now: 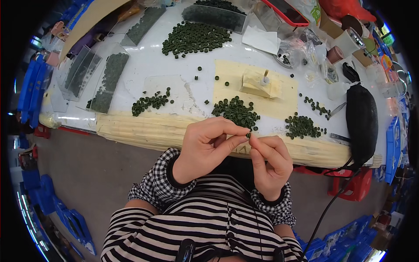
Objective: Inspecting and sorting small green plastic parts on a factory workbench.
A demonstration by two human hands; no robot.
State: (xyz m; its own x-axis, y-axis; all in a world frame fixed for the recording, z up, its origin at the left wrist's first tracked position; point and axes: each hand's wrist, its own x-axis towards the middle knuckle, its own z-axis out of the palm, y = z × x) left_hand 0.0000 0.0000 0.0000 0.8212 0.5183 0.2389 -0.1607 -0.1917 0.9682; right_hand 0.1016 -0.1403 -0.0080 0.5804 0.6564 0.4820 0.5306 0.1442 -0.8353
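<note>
Well, just below the middle of the frame, the left hand [209, 142] pinches a small dark green piece [248, 136] between thumb and forefinger. The right hand [271, 162] is right beside it, fingers bent; from here I can't tell whether they grip it too. Above them lies a heap of similar pieces [235, 111], with a pale block [260, 85] toward the upper right.

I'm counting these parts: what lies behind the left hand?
A heap of small dark green pieces shows just beyond the left hand. The hand hides part of the taped table edge and perhaps the heap's near side; any pieces there cannot be seen.
</note>
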